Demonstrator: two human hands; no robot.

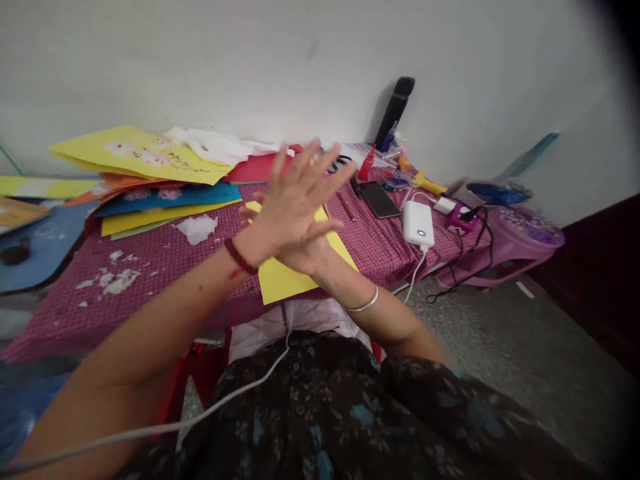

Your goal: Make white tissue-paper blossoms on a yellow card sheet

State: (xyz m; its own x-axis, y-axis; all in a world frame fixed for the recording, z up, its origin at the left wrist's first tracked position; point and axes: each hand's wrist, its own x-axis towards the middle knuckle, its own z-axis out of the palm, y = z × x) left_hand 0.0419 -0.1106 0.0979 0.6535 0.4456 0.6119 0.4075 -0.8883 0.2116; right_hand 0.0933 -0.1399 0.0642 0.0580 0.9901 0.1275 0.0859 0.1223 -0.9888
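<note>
hands above yellow paper

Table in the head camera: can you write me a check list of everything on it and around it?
Surface: table under a pink checked cloth.
Job's things: yellow sheet lying at the near edge, beneath the hands.
Clutter: coloured paper stack, white scraps, phone, power bank.
Grip: left hand and right hand pressed together, fingers spread, holding nothing.
Cables: white cable hanging from the power bank; black cable by the purple stool.
Surroundings: white wall, grey floor.
</note>
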